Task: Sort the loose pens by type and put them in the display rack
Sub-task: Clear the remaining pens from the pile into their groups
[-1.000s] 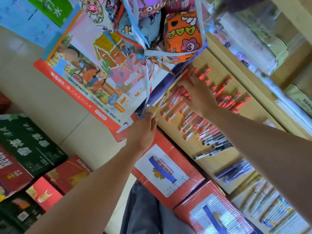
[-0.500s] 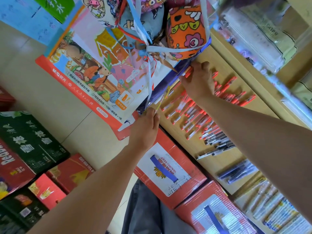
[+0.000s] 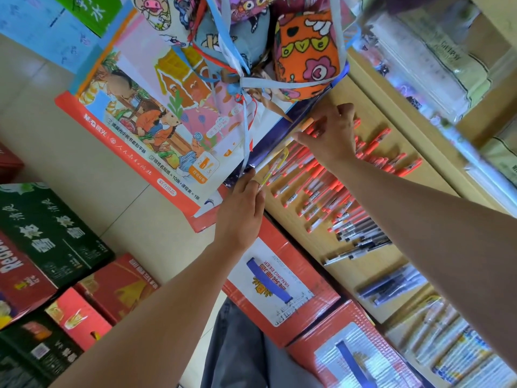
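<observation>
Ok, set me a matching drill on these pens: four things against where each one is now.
Things:
1 red pens
2 black pens
3 orange-tipped pen
4 yellow pen

Places:
A pinched by the right hand
B held by the left hand
C small cluster on the shelf, nearer the person
D widest spread on the shelf

Pairs: 1-D, 2-C, 3-A, 4-B
</observation>
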### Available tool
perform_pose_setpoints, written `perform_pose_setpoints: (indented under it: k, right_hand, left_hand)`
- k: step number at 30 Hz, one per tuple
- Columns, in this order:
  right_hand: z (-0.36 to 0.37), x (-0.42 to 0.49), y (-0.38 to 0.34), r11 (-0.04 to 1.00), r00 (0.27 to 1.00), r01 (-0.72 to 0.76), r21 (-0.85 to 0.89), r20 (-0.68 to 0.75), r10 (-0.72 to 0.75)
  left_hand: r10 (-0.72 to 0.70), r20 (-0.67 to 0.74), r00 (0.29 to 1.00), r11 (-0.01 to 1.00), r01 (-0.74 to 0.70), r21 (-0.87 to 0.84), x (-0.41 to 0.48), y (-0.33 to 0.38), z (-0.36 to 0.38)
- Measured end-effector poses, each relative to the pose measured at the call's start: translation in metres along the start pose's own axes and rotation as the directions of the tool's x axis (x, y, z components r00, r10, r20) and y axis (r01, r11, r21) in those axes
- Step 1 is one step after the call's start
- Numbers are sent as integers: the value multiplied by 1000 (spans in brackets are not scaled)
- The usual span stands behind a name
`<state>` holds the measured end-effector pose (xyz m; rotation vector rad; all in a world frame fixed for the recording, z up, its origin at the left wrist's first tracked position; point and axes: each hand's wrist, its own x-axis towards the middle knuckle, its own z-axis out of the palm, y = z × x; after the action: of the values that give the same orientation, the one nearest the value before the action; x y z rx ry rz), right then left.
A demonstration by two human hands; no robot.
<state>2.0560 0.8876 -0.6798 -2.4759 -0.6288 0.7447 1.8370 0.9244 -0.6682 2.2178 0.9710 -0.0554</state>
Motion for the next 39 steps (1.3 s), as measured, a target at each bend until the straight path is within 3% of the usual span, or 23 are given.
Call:
perform_pose_setpoints:
  k: [3, 6, 9, 14, 17, 21, 24, 27, 29, 34, 39]
  right_hand:
    - [-7, -2, 4, 954, 998, -59, 295, -11, 65]
    - [-15, -8, 2, 796, 972, -227, 561, 82, 219]
    - [-20, -15, -3, 648, 960, -259, 716, 114, 257]
    - [-38, -22, 18, 662, 922, -254, 705, -31, 386]
    - [-59, -33, 35, 606, 900, -256, 753, -43, 434]
    - [-87, -64, 58, 650, 923, -342, 679, 112, 368]
    - [-97, -92, 73, 660, 917, -394, 639, 224, 331]
    - [-99, -116, 86, 580, 903, -400, 709, 197, 383]
    - [-97, -132, 98, 496, 882, -394, 774, 166, 442]
    - [-92, -177, 126, 369, 841, -410, 834, 188, 508]
    - [-82, -224, 141, 271, 818, -399, 876, 206, 537]
  left_hand:
    - [1, 0, 1000, 1000, -1, 0, 0, 3, -4]
    - [39, 18, 999, 999, -39, 1, 1, 4, -6]
    - [96, 3, 995, 995, -96, -23, 0, 7, -11]
    - [126, 41, 991, 990, -123, -69, -4, 17, -18]
    - [148, 52, 988, 985, -142, -97, -8, 31, -15]
    - [195, 38, 980, 969, -187, -163, -7, 53, -5]
    - [194, 196, 961, 954, -138, -266, -7, 69, 10]
    - [122, 460, 879, 884, 115, -453, -15, 94, 21]
    - [146, 538, 830, 869, 153, -471, -22, 104, 29]
    - [278, 641, 715, 945, -82, -318, -40, 112, 41]
    - [386, 719, 577, 918, -319, -237, -63, 121, 55]
